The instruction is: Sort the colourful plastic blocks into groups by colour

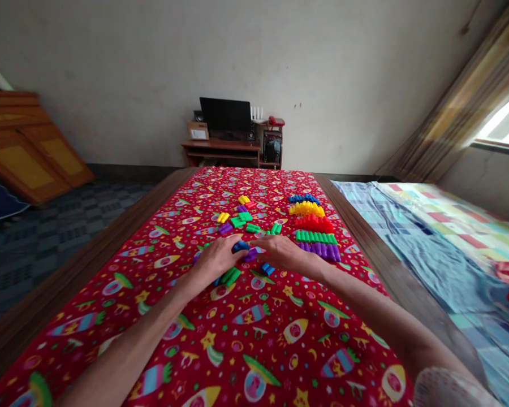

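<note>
My left hand (223,255) is closed on a small blue plastic block (240,246), pinched between thumb and fingers above the cloth. Opposite it, my right hand (282,250) has its fingers stretched toward the blue block, with nothing visible in them. A purple block (251,255) lies between the two hands. Close under my right hand is another blue block (267,269). Green blocks (231,276) lie beside my left wrist, and a green block (276,228) sits just beyond my right hand. The left fingers partly hide other pieces.
Rows of blue (304,199), yellow (306,209), red (314,223), green (316,237) and purple blocks (320,251) stand to the right. Loose mixed blocks (238,221) lie ahead. A red patterned cloth (254,333) covers the wooden table (367,254). A bed (407,226) is at right.
</note>
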Demonstrator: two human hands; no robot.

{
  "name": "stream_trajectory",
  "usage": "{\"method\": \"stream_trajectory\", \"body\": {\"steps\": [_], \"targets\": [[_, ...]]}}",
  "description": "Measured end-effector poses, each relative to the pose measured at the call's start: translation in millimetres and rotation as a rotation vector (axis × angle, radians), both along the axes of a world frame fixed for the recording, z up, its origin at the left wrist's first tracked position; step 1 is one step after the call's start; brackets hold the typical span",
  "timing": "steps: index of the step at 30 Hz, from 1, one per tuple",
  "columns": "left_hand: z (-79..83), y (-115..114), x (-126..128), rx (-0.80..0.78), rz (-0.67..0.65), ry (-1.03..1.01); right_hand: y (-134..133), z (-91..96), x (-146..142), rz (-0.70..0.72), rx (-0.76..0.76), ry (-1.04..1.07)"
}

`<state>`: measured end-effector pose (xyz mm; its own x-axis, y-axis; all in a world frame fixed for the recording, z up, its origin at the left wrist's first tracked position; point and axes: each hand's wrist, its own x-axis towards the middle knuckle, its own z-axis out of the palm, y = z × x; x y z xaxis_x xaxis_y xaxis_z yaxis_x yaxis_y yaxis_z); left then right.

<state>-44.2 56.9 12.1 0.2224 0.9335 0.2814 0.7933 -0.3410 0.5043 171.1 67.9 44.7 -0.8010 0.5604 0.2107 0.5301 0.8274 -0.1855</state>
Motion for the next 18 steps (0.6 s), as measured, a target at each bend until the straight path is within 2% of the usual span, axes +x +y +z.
{"method": "stream_trajectory", "body": {"steps": [2,5,8,11,15,18], "targets": [[-4.5,5.8,-9.9,0.056,0.052,0.146,3.1,-8.6,-11.2,-0.047,-0.014,-0.103],[-10.9,12.6,-21.7,0.112,0.001,0.214,6.3,-20.3,-24.6,-0.053,0.018,-0.183],[-9.3,11.7,-20.8,0.163,-0.001,0.154,4.8,-23.7,-27.6,-0.152,0.051,-0.214],[1.4,4.3,-6.3,0.185,-0.055,-0.001,-1.1,-18.3,-21.0,-0.302,0.078,-0.145],[13.4,-7.6,16.2,-0.083,-0.147,-0.328,-11.0,-6.9,-14.2,-0.345,0.098,-0.031],[15.5,-14.4,21.6,-0.324,-0.131,-0.602,-16.1,-1.4,-11.6,-0.192,0.076,0.004]]}}
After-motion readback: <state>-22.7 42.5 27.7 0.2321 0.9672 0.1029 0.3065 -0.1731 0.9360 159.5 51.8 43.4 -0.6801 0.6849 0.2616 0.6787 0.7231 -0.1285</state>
